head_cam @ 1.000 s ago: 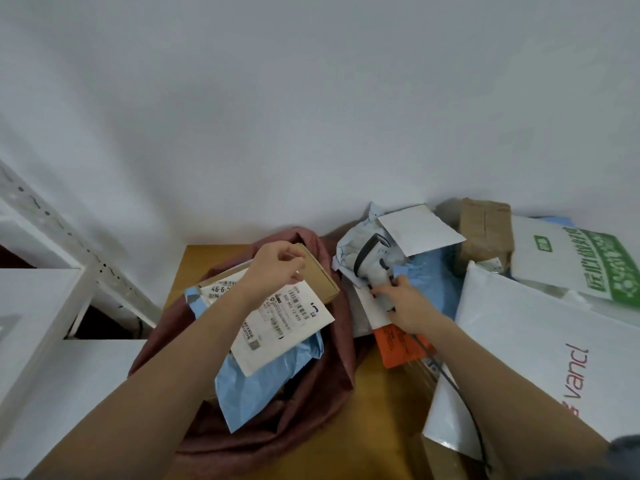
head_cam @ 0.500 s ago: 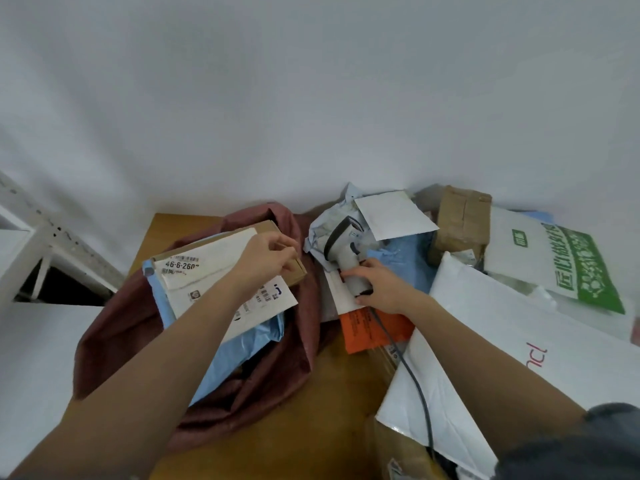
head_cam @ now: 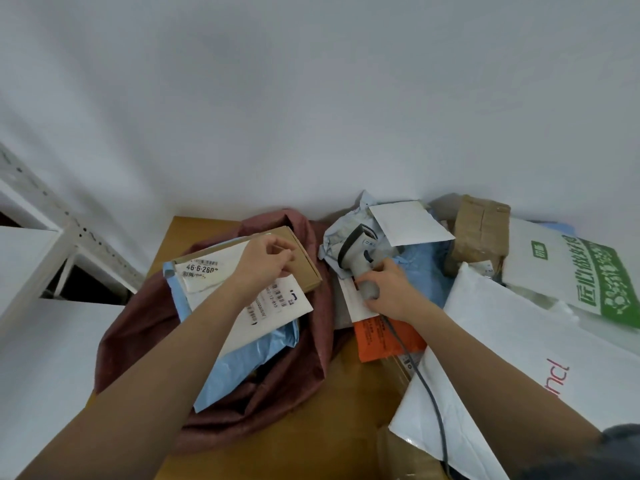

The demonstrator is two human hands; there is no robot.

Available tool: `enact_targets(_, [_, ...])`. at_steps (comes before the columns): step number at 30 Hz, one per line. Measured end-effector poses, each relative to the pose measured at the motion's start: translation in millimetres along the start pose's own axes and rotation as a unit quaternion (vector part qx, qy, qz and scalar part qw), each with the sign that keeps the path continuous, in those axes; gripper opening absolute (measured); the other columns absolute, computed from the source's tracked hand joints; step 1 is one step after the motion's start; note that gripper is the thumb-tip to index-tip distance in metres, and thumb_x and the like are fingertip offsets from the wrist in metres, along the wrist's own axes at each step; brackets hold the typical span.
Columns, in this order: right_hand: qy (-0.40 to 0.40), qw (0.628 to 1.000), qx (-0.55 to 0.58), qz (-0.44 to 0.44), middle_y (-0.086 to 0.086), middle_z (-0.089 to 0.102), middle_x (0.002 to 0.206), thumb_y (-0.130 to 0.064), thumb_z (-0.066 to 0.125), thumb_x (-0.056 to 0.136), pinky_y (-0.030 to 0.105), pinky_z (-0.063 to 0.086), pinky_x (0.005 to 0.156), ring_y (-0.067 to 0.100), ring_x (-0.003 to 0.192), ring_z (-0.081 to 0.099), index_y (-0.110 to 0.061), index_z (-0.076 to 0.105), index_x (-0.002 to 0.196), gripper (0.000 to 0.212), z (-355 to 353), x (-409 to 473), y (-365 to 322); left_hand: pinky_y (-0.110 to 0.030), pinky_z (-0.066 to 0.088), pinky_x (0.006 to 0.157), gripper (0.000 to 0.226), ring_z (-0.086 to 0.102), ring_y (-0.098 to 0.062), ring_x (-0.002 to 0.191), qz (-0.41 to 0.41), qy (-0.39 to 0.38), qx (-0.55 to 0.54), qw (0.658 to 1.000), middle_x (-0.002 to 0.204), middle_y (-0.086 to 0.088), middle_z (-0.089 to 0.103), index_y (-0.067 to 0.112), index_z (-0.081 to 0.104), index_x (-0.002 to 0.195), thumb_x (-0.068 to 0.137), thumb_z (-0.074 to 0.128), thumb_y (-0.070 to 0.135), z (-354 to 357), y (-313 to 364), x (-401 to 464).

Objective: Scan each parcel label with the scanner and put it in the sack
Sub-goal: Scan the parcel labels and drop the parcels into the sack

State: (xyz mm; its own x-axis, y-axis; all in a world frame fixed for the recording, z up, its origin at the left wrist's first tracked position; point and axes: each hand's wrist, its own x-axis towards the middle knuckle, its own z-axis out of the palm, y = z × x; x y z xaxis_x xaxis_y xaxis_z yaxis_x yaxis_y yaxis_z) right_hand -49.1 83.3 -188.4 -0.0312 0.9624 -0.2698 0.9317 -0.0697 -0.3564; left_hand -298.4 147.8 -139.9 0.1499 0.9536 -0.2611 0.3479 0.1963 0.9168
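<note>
Nearest you, the white mailer (head_cam: 512,344) with red lettering lies at the near right, not yet in the sack; by the look of the pile, it awaits scanning. On the tabletop (head_cam: 346,403) at near left the dark red sack (head_cam: 284,386) lies open and already holds several parcels: a blue mailer (head_cam: 242,362) under a white label (head_cam: 277,306), and a flat brown box (head_cam: 298,251) on top. Your left hand (head_cam: 266,261) rests over that box with fingers curled; whether the grip pinches the box or merely touches it cannot be told. Just right of the sack, your right hand (head_cam: 388,289) closes its grip round the handle of the scanner (head_cam: 360,258). The scanner's long axis runs from near right to far left, handle toward you, head tilted up and pointing far left, toward the sack's far rim. Its cable (head_cam: 426,382) trails toward you over the white mailer. Farther right, unsacked, lie an orange packet (head_cam: 381,337), a taped carton (head_cam: 481,230) and a green-printed bag (head_cam: 585,275). In sum, several parcels are sacked and at least four remain.
</note>
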Motion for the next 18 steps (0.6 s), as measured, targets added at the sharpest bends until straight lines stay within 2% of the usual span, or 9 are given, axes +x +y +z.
enact_targets(4, [0.019, 0.997, -0.061, 0.035, 0.013, 0.036, 0.127, -0.025, 0.063, 0.087, 0.035, 0.033, 0.101, 0.033, 0.12, 0.031, -0.024, 0.058, 0.128, 0.042, -0.4, 2.3, -19.1, -0.021, 0.057, 0.06, 0.016, 0.069, -0.014, 0.061, 0.023, 0.047, -0.019, 0.998, 0.085, -0.008, 0.069, 0.011, 0.065, 0.09, 0.093, 0.053, 0.001, -24.1, 4.4, 2.7])
enact_targets(7, [0.045, 0.993, -0.088, 0.069, 0.014, 0.038, 0.127, -0.023, 0.06, 0.089, 0.038, 0.04, 0.098, 0.034, 0.123, 0.03, -0.019, 0.061, 0.123, 0.035, 2.0, 4.7, -34.5, -0.02, 0.055, 0.056, 0.018, 0.067, -0.014, 0.057, 0.042, 0.117, -0.029, 0.992, 0.083, -0.007, 0.068, 0.013, 0.064, 0.088, 0.092, 0.052, 0.0, -46.5, 6.4, 6.0])
enact_targets(9, [0.086, 0.991, -0.069, 0.082, 0.015, 0.042, 0.125, -0.018, 0.055, 0.091, 0.036, 0.039, 0.096, 0.033, 0.123, 0.032, -0.015, 0.064, 0.118, 0.028, 4.1, 9.1, -46.0, -0.02, 0.053, 0.052, 0.016, 0.066, -0.015, 0.06, 0.047, 0.173, -0.021, 0.984, 0.083, -0.007, 0.068, 0.014, 0.064, 0.09, 0.091, 0.053, 0.002, -63.4, 4.4, 9.8])
enact_targets(10, [0.099, 0.991, -0.05, 0.077, 0.016, 0.047, 0.123, -0.017, 0.054, 0.092, 0.034, 0.036, 0.096, 0.032, 0.121, 0.036, -0.014, 0.067, 0.115, 0.026, 5.5, 12.0, -53.0, -0.024, 0.055, 0.055, 0.017, 0.066, -0.018, 0.066, 0.051, 0.201, -0.009, 0.978, 0.085, -0.007, 0.068, 0.014, 0.065, 0.093, 0.09, 0.053, 0.002, -72.5, 2.0, 12.2])
enact_targets(12, [0.102, 0.993, 0.005, 0.054, 0.014, 0.061, 0.113, -0.014, 0.056, 0.091, 0.028, 0.035, 0.09, 0.029, 0.111, 0.051, -0.011, 0.071, 0.107, 0.022, 9.6, 17.7, -67.8, -0.034, 0.056, 0.074, 0.02, 0.064, -0.021, 0.079, 0.059, 0.252, 0.017, 0.966, 0.089, -0.003, 0.066, 0.012, 0.065, 0.097, 0.087, 0.052, 0.001, -91.3, -7.1, 17.1])
enact_targets(14, [0.067, 0.994, 0.072, 0.057, 0.014, 0.067, 0.106, -0.012, 0.057, 0.091, 0.025, 0.039, 0.08, 0.028, 0.101, 0.06, -0.007, 0.069, 0.106, 0.02, 16.7, 21.6, -81.8, -0.037, 0.053, 0.081, 0.025, 0.06, -0.021, 0.086, 0.041, 0.287, 0.04, 0.956, 0.095, -0.003, 0.064, 0.011, 0.064, 0.101, 0.084, 0.05, -0.001, -109.7, -20.8, 22.1])
enact_targets(16, [0.03, 0.992, 0.098, 0.069, 0.016, 0.065, 0.103, -0.01, 0.054, 0.091, 0.028, 0.042, 0.076, 0.032, 0.099, 0.061, -0.006, 0.062, 0.102, 0.015, 26.7, 23.4, -91.3, -0.037, 0.05, 0.076, 0.03, 0.06, -0.025, 0.093, -0.011, 0.287, 0.066, 0.956, 0.103, -0.006, 0.061, 0.009, 0.061, 0.108, 0.082, 0.051, -0.001, -127.2, -41.2, 30.0])
enact_targets(18, [0.012, 0.989, 0.127, 0.079, 0.02, 0.062, 0.103, -0.006, 0.051, 0.088, 0.033, 0.045, 0.075, 0.036, 0.098, 0.059, -0.001, 0.056, 0.094, 0.009, 35.4, 22.7, -95.8, -0.035, 0.047, 0.073, 0.038, 0.058, -0.027, 0.098, -0.086, 0.255, 0.095, 0.959, 0.114, -0.01, 0.058, 0.007, 0.056, 0.118, 0.081, 0.054, 0.0, -140.6, -64.1, 38.5])
